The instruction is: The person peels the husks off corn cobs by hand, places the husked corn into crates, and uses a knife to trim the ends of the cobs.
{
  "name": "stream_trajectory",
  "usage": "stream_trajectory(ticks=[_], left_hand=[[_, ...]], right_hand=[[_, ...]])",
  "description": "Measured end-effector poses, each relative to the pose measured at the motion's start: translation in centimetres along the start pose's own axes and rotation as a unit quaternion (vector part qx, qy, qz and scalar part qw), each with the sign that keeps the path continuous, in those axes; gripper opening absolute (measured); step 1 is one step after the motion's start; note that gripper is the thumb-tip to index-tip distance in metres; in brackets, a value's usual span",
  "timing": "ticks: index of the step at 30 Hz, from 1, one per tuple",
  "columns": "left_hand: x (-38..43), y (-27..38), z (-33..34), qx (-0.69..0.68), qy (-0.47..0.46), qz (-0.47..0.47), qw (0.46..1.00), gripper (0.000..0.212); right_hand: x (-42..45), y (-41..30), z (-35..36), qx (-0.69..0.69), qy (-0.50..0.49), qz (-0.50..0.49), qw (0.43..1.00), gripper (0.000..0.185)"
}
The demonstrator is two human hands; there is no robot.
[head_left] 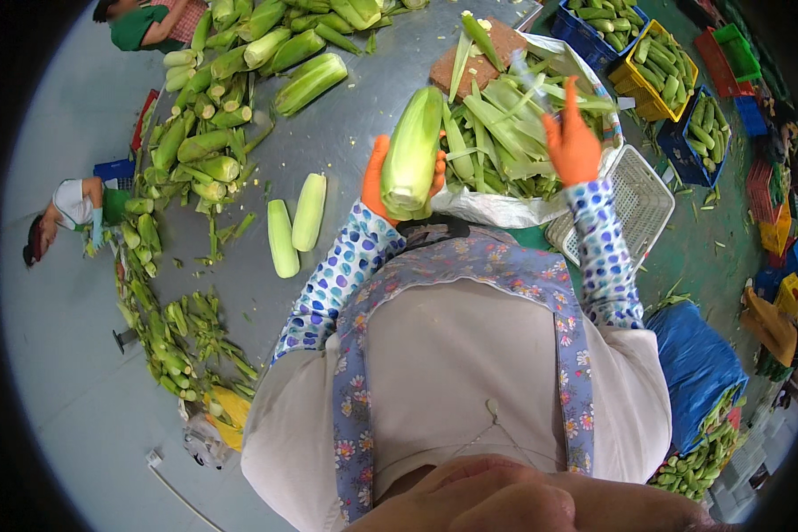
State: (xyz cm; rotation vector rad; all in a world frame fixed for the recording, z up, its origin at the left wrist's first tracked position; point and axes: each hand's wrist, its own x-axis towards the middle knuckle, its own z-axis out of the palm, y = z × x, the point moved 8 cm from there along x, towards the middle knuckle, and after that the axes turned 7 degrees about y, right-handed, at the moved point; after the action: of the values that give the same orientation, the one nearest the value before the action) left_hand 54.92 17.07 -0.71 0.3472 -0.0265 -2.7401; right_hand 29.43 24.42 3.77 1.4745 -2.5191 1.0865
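Observation:
My left hand (pixel 377 179), in an orange glove, grips a partly husked ear of corn (pixel 410 149), its pale cut base towards me. My right hand (pixel 574 147), also gloved in orange, is over a white woven sack (pixel 499 207) heaped with stripped green husks (pixel 505 126). Its index finger points away from me and its thumb stands apart. A blurred, pale, shiny strip (pixel 529 74) shows beside that thumb; whether the hand holds it I cannot tell. On the metal table (pixel 233 279), left of my left arm, lie two pale husked ears (pixel 296 225).
Unhusked corn (pixel 199 146) is piled along the table's far and left edges. A reddish brick (pixel 459 66) lies beside the sack. To the right are a white plastic basket (pixel 645 193), a yellow crate (pixel 658 70) of ears and a blue bag (pixel 695 366). Two people stand beyond the table.

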Motion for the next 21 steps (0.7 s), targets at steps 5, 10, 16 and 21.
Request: stream_trajectory(ticks=[5,10,16,21], left_hand=[[0.9,1.7,-2.3,0.107,0.209,0.106,0.966,0.059],[2.7,1.6,-1.8,0.118,0.199,0.101,0.968,0.057],[3.7,1.2,-1.9,0.156,0.184,0.083,0.967,0.054],[4.0,1.4,-1.8,0.149,0.222,0.099,0.958,0.055]], right_hand=[[-7.6,-10.5,2.6,0.267,-0.217,-0.106,0.933,0.082],[-8.9,-12.4,4.3,0.231,-0.23,-0.12,0.938,0.085],[-7.9,-12.6,3.8,0.229,-0.179,-0.11,0.951,0.078],[-6.6,-12.6,4.3,0.261,-0.144,-0.038,0.954,0.068]])
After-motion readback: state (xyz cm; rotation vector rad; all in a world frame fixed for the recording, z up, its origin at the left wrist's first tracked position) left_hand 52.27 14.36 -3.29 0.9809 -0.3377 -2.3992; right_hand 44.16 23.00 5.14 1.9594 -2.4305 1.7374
